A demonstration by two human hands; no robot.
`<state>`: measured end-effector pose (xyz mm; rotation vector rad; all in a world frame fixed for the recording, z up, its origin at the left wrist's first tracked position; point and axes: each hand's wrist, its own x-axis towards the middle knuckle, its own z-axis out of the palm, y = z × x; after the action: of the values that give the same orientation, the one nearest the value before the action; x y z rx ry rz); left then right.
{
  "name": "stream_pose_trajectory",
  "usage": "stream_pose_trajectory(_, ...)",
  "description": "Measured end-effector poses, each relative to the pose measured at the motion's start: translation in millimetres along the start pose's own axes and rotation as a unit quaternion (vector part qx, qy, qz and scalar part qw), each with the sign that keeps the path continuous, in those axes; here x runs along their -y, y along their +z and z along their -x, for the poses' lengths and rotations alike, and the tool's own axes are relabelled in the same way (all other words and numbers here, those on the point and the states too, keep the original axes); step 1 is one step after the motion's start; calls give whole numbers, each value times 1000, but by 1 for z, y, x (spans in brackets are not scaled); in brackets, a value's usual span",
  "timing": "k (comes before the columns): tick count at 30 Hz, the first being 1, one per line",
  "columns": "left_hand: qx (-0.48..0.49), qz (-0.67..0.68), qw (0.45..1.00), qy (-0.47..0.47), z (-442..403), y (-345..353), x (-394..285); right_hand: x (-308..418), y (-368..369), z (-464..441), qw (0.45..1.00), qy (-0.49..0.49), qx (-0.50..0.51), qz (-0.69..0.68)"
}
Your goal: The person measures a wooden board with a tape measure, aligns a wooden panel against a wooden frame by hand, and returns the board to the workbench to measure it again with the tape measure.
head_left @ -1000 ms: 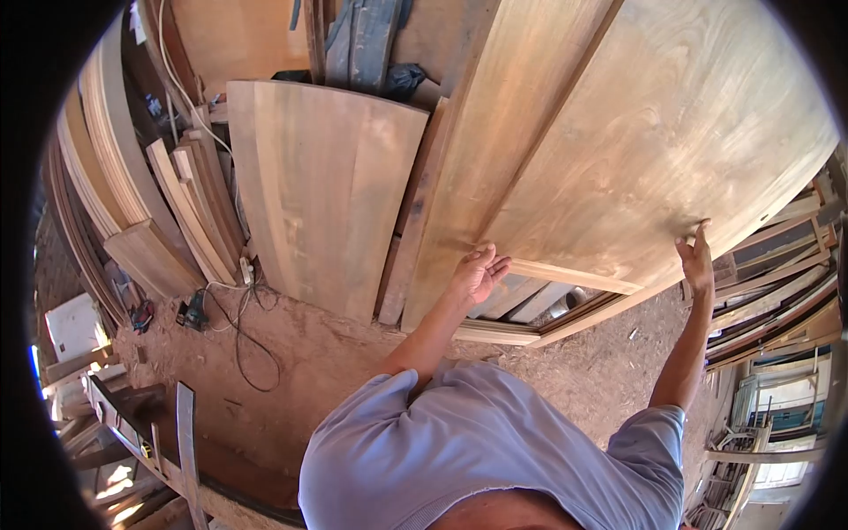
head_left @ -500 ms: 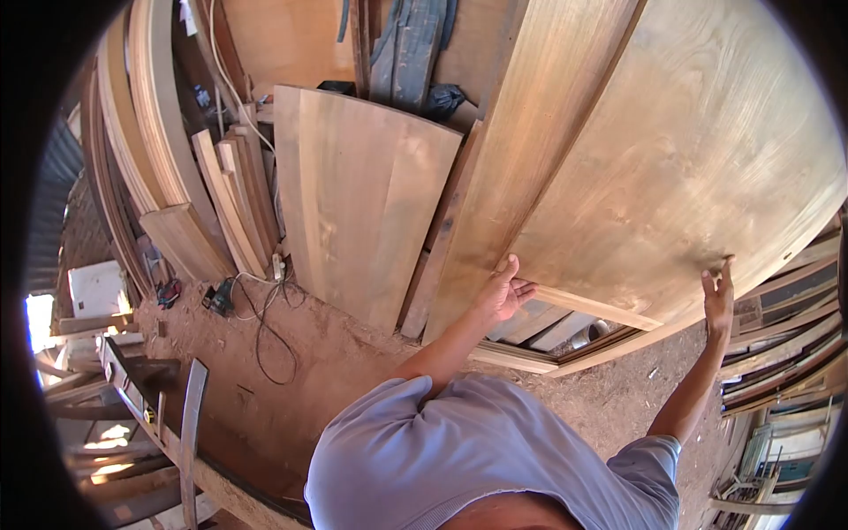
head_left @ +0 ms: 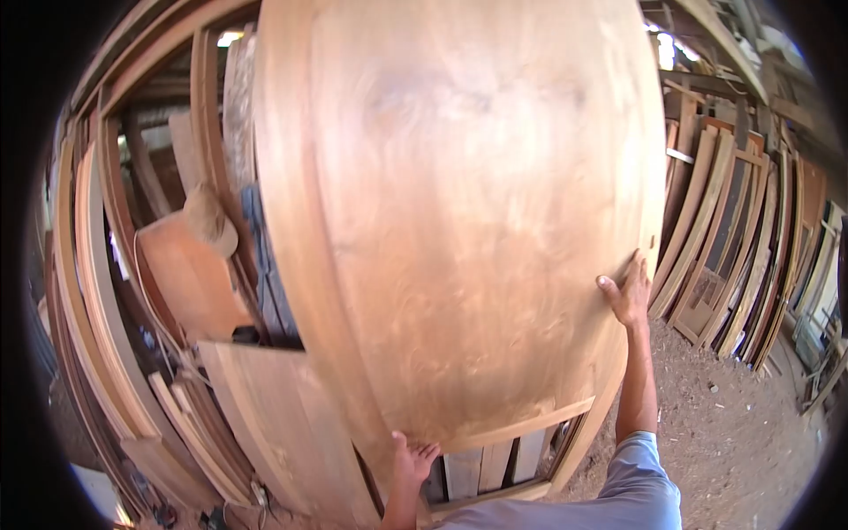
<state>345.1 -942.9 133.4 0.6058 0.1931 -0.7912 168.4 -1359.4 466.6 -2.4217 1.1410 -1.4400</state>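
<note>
A large wooden panel stands upright in front of me, set within a tall wooden door frame. Below the panel's bottom strip there is an open gap in the frame, with several boards showing through it. My left hand is at the panel's lower left corner, thumb up and fingers stretched towards the gap; whether it bears any weight I cannot tell. Higher up, my right hand lies against the panel's right side, fingers extended upward and thumb apart. A small dark slot shows in the frame edge just above it.
A shorter wooden board leans at the left, beside long planks. A cap hangs behind them. More planks and frames lean along the right, above a dirt floor strewn with bits.
My view has tipped up and swung right, so the panel now fills the middle. Both hands remain at about the same spots on the panel and frame.
</note>
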Motion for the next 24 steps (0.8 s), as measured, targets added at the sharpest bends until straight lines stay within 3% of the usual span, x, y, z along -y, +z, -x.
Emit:
stream_pose_trajectory(1,11,-9,1000,4,-1,7,-1,-8,1,-7,998,-42,-24,-35)
stream_pose_trajectory(3,-56,21,998,32,11,19,-1,-12,-2,-21,996,-42,-34,-65)
stream_pose_trajectory(8,-39,6,997,74,12,22,3,5,-14,-47,988,-37,-86,-122)
stream_pose_trajectory(16,-94,8,990,106,16,36,12,9,-4,-83,976,-30,-158,-150)
stream_pose_trajectory(24,-90,5,988,129,11,35,19,28,-10,-113,963,-47,-240,-116)
